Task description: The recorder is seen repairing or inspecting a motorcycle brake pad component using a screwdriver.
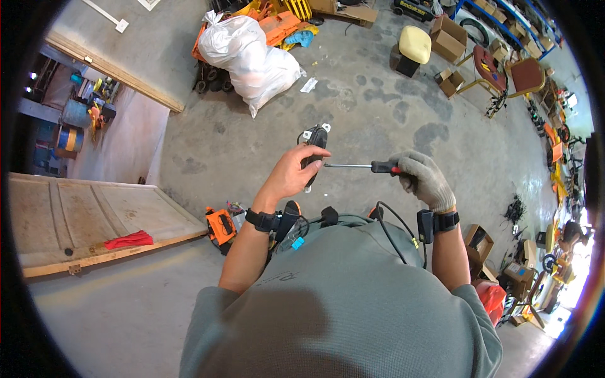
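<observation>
My bare left hand [295,170] is closed around a black, elongated part [319,137] with pale mounting tabs at its ends and a thin dark cable looping off its upper end. My right hand [427,179], in a grey knit glove, grips a screwdriver [383,167] by its black and red handle. The metal shaft lies almost level and points left, its tip meeting the black part's side beside my left fingertips. Whether the tip sits in a screw is too small to tell. Both wrists wear black straps with small boxes.
White plastic bags [255,63] lie on the concrete floor ahead, by orange parts. A yellow-topped stool [414,47], cardboard boxes [448,39] and red chairs [489,68] stand far right. At left, a wooden door [120,214] carries a red cloth [128,240]. An orange bag [220,227] lies near my feet.
</observation>
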The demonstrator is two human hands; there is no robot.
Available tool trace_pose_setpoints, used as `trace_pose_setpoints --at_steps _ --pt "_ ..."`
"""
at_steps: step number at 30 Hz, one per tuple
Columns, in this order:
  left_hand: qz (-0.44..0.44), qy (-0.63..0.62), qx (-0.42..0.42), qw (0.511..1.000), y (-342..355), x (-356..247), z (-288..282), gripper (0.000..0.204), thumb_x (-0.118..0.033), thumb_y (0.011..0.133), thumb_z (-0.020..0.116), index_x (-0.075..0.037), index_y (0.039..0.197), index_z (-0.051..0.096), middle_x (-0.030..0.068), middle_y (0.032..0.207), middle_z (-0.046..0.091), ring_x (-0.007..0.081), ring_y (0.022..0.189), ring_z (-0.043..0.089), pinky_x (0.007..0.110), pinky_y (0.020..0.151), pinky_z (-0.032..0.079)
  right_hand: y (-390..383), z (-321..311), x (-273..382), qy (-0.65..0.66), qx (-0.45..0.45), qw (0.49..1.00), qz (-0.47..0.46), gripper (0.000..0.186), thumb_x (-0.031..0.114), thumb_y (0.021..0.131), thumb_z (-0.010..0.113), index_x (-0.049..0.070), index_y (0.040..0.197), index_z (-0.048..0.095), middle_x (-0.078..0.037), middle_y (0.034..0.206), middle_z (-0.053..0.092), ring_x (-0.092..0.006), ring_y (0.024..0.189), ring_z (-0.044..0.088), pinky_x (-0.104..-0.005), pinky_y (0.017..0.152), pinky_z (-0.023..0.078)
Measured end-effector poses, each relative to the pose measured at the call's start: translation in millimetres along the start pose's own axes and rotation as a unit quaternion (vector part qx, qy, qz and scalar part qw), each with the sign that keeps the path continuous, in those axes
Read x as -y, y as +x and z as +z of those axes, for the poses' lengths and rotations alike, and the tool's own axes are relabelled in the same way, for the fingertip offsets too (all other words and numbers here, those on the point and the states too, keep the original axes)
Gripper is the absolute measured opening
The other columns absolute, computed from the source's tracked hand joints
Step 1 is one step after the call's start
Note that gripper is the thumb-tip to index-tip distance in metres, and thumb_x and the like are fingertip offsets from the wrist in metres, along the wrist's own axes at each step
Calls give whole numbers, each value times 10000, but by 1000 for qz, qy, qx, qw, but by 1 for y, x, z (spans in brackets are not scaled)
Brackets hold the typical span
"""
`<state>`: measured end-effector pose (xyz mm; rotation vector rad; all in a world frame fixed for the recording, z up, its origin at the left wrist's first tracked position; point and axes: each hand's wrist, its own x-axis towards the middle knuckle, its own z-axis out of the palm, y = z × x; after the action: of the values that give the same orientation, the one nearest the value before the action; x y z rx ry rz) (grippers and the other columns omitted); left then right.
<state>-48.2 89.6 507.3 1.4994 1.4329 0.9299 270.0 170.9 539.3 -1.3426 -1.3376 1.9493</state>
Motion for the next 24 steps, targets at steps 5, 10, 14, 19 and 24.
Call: trace_pose_setpoints --at_steps 5,10,14,19,24 --pt "-15 11 -8 1000 -6 -8 0 236 -144 881 737 -70 1101 692 82 1036 658 194 964 621 330 896 480 -1 1 2 -4 -16 1000 -4 270 247 948 613 28 1082 694 3 765 601 -72 574 521 -231 508 426" --pt "-3 76 -62 995 -6 -14 4 280 -215 825 815 -72 1019 673 86 990 617 241 919 609 368 822 480 -2 2 2 -5 -14 1000 -14 271 246 954 612 23 1086 691 2 753 596 -72 574 516 -234 506 418" --pt "45 128 -73 988 -1 -14 6 258 -205 835 807 -67 1004 668 96 980 606 243 859 613 350 726 491 -3 6 5 -17 -13 1000 -19 277 242 954 614 17 1100 685 -4 731 588 -75 569 511 -240 499 406" --pt "2 103 -48 994 2 -14 10 202 -153 854 771 -54 995 665 118 924 587 251 806 614 361 675 473 -5 4 1 -19 -24 999 -13 296 247 954 619 7 1115 679 -8 720 583 -80 565 510 -240 502 408" --pt "29 90 -51 994 2 -9 11 156 -115 875 727 -36 992 659 127 880 585 270 822 606 384 727 467 -8 3 -1 -17 -31 999 -20 310 251 945 627 0 1120 677 -8 713 575 -80 565 507 -243 503 411"
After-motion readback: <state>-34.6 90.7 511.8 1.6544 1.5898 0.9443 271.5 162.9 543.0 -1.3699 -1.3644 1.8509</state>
